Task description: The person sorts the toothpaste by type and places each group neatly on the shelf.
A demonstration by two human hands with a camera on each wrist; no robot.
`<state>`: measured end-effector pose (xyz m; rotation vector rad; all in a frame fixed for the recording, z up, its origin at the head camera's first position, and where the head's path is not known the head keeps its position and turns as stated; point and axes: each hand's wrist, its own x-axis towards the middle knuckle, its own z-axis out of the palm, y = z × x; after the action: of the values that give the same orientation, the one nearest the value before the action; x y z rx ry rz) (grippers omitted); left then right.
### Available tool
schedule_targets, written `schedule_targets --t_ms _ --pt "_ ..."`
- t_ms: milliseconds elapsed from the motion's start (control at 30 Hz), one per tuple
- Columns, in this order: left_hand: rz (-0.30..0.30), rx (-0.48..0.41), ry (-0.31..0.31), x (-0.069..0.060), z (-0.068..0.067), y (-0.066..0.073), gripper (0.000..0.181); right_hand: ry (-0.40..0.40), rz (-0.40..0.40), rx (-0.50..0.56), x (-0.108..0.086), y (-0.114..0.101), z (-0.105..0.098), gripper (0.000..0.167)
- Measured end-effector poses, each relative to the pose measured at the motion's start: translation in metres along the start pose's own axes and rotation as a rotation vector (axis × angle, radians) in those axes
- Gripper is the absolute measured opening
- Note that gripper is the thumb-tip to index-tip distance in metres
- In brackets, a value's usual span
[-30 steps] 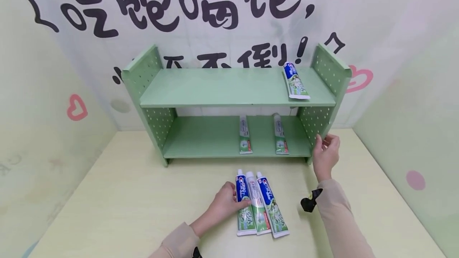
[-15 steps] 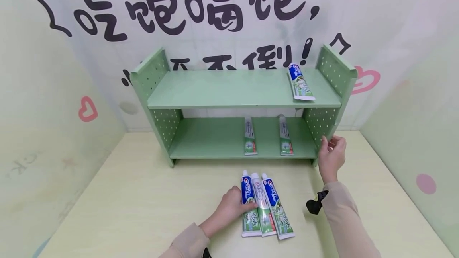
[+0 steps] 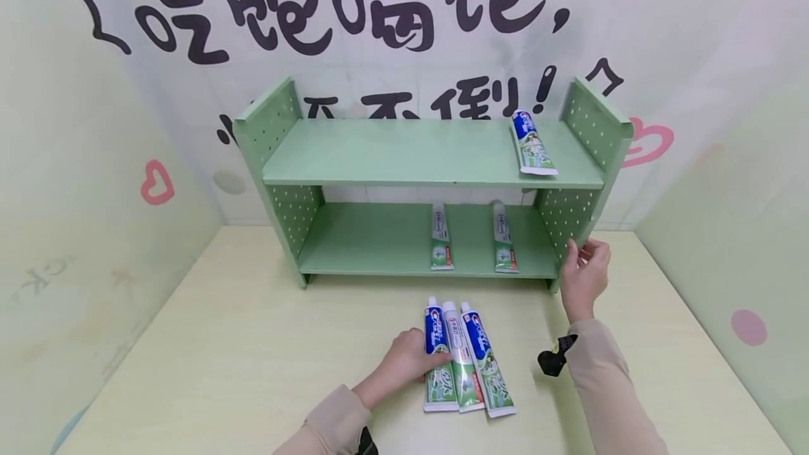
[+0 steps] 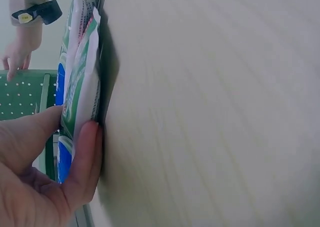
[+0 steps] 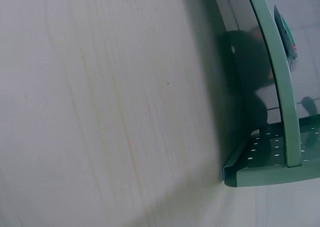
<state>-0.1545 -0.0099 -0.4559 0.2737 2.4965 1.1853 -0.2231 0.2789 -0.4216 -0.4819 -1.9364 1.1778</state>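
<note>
The left hand (image 3: 403,360) pinches the left tube (image 3: 440,386), marked Crest, on the table (image 3: 221,364), beside a white-green tube (image 3: 464,360) and another Crest tube (image 3: 489,364). Farther, the right hand (image 3: 584,283) pinches the green rack (image 3: 392,153) at its right side. The back wall (image 3: 379,70) bears "吃饱喝饱".

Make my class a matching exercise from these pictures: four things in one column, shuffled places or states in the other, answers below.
1. Lone tube
2. Left hand
3. Pair of tubes
4. Right hand

A. On the lower shelf
B. Holding the right side panel
C. On the upper shelf
D. Gripping a tube on the table

Pairs: 1-C; 2-D; 3-A; 4-B
</note>
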Motion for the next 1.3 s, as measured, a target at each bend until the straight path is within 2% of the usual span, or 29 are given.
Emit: schedule_targets --t_ms 167,467,700,867,1133,1300 --pt "-0.035 -0.080 -0.015 -0.001 -0.002 -0.001 0.029 -0.005 -0.001 0.005 0.001 -0.001 0.000 0.033" --pt "-0.034 -0.157 -0.002 0.000 -0.003 -0.009 0.028 0.007 0.007 0.000 0.001 -0.001 0.000 0.032" --pt "-0.021 -0.167 0.034 -0.002 -0.005 -0.010 0.028 0.008 0.003 -0.011 0.001 -0.002 0.002 0.032" --pt "-0.005 -0.182 0.036 -0.008 -0.013 -0.001 0.034 0.010 -0.001 -0.013 -0.001 -0.002 0.002 0.031" --pt "0.032 -0.211 0.036 -0.018 -0.035 0.022 0.041 0.006 0.002 -0.026 -0.001 -0.001 0.002 0.031" --pt "0.036 -0.225 0.028 -0.023 -0.047 0.029 0.046 0.011 -0.003 -0.028 0.000 -0.003 0.001 0.030"
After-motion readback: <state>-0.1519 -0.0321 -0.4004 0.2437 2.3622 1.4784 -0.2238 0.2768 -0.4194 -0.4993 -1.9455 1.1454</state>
